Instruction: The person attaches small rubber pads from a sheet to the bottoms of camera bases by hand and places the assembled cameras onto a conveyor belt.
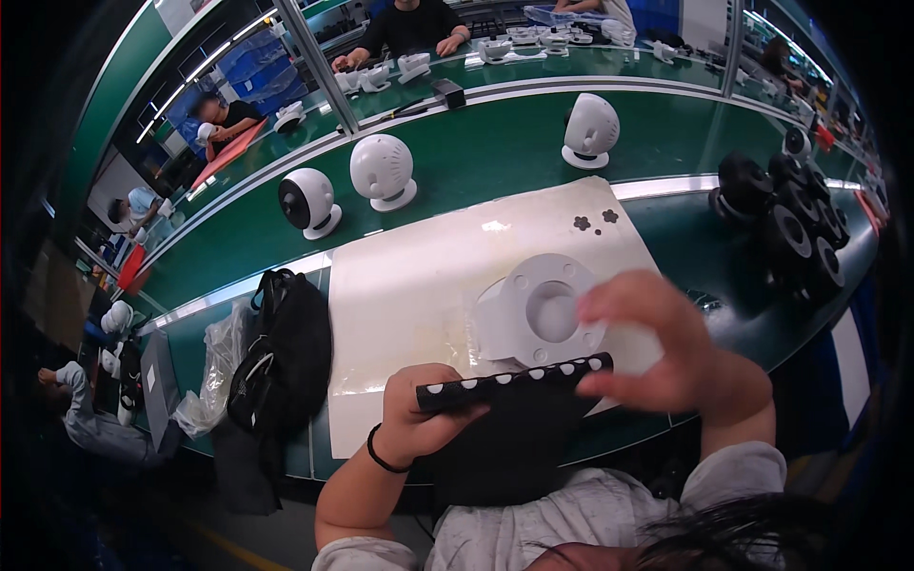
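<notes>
My left hand [424, 409] is closed around the left end of a flat black strip [509, 380] with a row of round white dots along it. The dark area below the strip may be part of it or something behind; I cannot tell. My right hand [671, 347], slightly blurred, is open, thumb and fingers apart. Its thumb is by the strip's right end, and its fingertips are over the edge of a white plastic housing [505, 324]. That housing lies on a pale mat [400, 285], its large round hollow facing up.
White rounded devices on stands [381, 171] line the green bench, with another [590, 131] farther right. Black round parts [795, 228] cluster at right. A black bag [276, 352] and clear plastic [221, 366] lie left. Small dark flower-shaped pieces [582, 224] rest on the mat. Other people work beyond.
</notes>
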Demonstrator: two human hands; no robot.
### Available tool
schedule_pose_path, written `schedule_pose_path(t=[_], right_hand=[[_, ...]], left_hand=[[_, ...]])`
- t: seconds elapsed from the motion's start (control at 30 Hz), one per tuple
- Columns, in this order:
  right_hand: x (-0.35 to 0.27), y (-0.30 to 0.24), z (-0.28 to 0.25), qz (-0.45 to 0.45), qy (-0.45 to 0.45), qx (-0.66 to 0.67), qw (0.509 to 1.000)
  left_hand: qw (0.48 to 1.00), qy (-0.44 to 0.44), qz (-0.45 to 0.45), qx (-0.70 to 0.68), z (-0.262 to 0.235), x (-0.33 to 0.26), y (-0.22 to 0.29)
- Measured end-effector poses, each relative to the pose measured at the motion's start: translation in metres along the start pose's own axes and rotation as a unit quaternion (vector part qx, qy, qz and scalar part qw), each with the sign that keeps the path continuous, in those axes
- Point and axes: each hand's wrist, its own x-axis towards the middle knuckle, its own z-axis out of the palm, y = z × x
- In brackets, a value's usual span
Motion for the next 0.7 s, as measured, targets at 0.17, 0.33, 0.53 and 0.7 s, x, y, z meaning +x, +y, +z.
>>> schedule_pose_path(t=[0.17,0.33,0.53,0.7], right_hand=[[0.002,-0.010,0.017,0.026,-0.053,0.005,0.998],[0.005,-0.010,0.017,0.006,-0.080,0.039,0.996],[0.001,-0.009,0.041,-0.031,0.005,0.106,0.994],[0.005,-0.012,0.036,-0.145,-0.091,0.109,0.979]], left_hand=[[0.999,0.022,0.045,0.021,0.002,0.004,0.001],[0.996,0.019,0.073,0.037,0.000,0.003,-0.002],[0.995,0.001,0.075,0.062,-0.001,0.004,0.004],[0.995,0.003,0.071,0.069,0.000,0.000,-0.002]])
